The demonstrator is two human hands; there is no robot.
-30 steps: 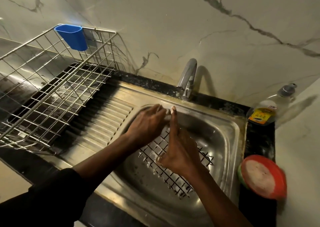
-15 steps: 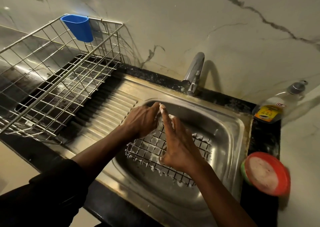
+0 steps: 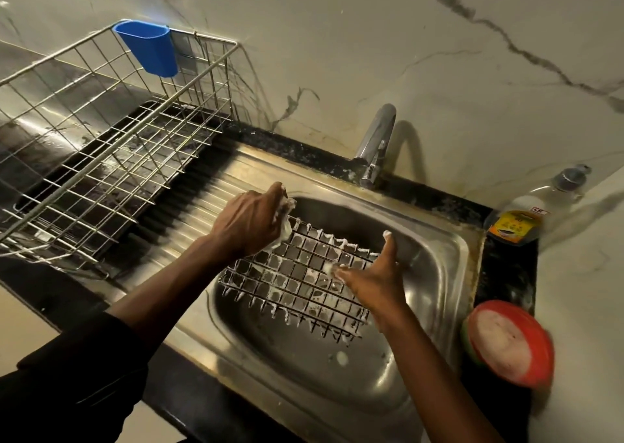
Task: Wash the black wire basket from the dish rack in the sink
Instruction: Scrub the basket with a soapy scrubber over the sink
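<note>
The black wire basket (image 3: 293,273) lies tilted over the steel sink (image 3: 449,273), its grid coated with white foam. My left hand (image 3: 248,221) is at the basket's far left corner, fingers curled round a foamy white scrubber pressed against the wire. My right hand (image 3: 371,273) holds the basket's right edge, thumb up along the far side and fingertips pinching the wire. A blob of foam lies on the sink bottom.
A silver wire dish rack (image 3: 111,158) with a blue cup holder (image 3: 148,47) stands on the draining board at left. The tap (image 3: 374,145) rises behind the sink. A dish soap bottle (image 3: 526,216) and a red soap tub (image 3: 510,341) sit at right.
My hands, close together at the basket's far edge before, have moved apart: left to the far left corner, right to the right edge. More of the foamy grid shows.
</note>
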